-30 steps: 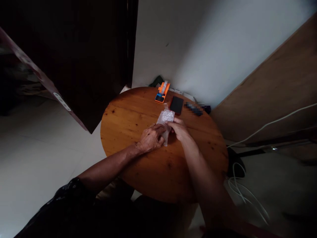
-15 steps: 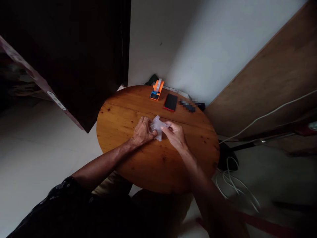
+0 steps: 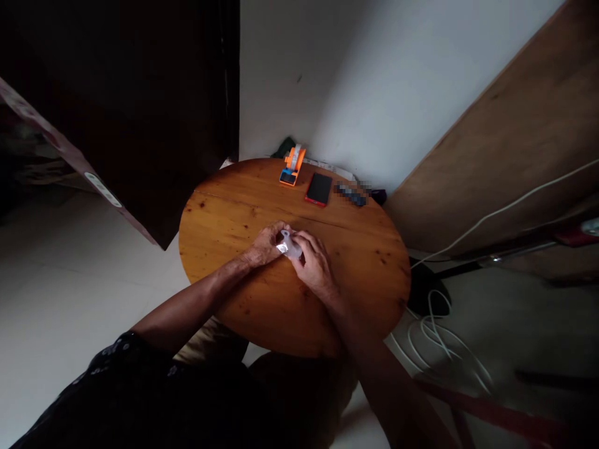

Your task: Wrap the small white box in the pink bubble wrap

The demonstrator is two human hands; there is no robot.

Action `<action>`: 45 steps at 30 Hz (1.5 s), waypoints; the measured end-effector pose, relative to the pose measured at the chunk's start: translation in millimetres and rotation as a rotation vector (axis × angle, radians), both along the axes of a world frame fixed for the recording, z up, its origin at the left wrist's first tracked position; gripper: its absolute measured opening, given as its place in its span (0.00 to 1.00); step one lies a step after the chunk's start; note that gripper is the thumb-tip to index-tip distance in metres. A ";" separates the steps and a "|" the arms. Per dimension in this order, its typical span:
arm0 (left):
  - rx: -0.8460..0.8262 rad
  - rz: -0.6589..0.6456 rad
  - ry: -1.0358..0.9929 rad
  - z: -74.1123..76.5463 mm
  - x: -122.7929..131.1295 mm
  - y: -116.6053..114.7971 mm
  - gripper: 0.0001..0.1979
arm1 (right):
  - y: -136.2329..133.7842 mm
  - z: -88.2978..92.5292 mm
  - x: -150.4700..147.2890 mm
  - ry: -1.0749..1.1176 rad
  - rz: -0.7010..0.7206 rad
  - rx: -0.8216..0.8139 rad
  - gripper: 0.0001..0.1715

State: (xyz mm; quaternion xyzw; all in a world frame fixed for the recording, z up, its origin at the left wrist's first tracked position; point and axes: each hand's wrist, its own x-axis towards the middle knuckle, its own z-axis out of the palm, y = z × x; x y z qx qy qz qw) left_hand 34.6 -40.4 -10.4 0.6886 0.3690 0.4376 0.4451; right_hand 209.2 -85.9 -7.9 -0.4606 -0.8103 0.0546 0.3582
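Observation:
My left hand [image 3: 264, 245] and my right hand [image 3: 312, 262] meet at the middle of a round wooden table [image 3: 224, 212]. Both are closed around a small bundle of clear bubble wrap [image 3: 289, 245], which shows only as a pale patch between the fingers. What the wrap holds, if anything, is hidden. Both forearms reach in from the near edge of the table.
At the table's far side stand an orange tape dispenser [image 3: 292, 165], a dark phone with a red edge [image 3: 319, 188] and a small dark object [image 3: 352, 196]. A dark door [image 3: 140, 112] is at the left, a leaning wooden board [image 3: 491, 137] at the right, white cables [image 3: 440, 349] on the floor.
The bubble wrap, spread out long between my hands a second ago, is now rolled into a small bundle. Both hands have closed in over it, nearer to me.

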 end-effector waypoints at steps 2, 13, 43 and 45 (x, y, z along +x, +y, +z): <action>-0.021 0.017 -0.003 0.7 1.9 -1.1 0.12 | 2.3 1.3 -1.3 0.079 0.007 -0.016 0.17; -0.400 -0.273 -0.208 15.3 -0.7 -9.6 0.27 | 5.5 4.7 10.9 0.756 -0.110 -0.682 0.25; -0.488 -0.299 -0.297 14.4 -1.9 -4.7 0.34 | 13.5 9.6 32.1 0.785 -0.049 -0.689 0.24; -0.476 -0.303 -0.292 15.2 -2.6 -4.8 0.33 | 13.8 17.2 36.8 0.734 -0.036 -0.728 0.22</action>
